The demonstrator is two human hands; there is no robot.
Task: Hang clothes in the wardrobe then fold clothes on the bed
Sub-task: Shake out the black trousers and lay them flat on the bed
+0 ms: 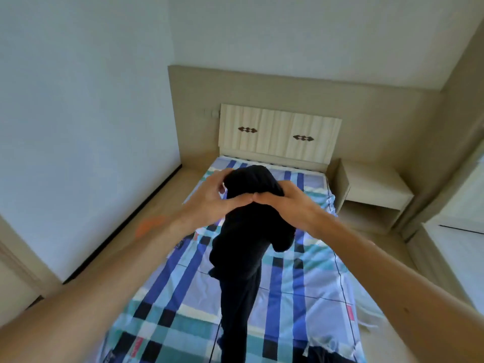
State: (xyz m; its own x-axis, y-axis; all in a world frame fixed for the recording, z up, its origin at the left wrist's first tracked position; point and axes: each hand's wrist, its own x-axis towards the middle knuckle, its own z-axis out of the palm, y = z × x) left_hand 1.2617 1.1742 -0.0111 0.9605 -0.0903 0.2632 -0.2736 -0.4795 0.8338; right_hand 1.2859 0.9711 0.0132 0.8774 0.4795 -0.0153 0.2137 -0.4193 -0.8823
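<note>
In the head view, the left hand (217, 199) and the right hand (284, 203) hold a black garment (243, 247) up above the bed (309, 284). The grip of each hand is curled around the bunched top of the cloth, and the two thumbs touch in front. The rest of the garment hangs down over the checked blue sheet. Behind the bed stand a pale headboard (277, 132) and a nightstand (372, 184).
</note>
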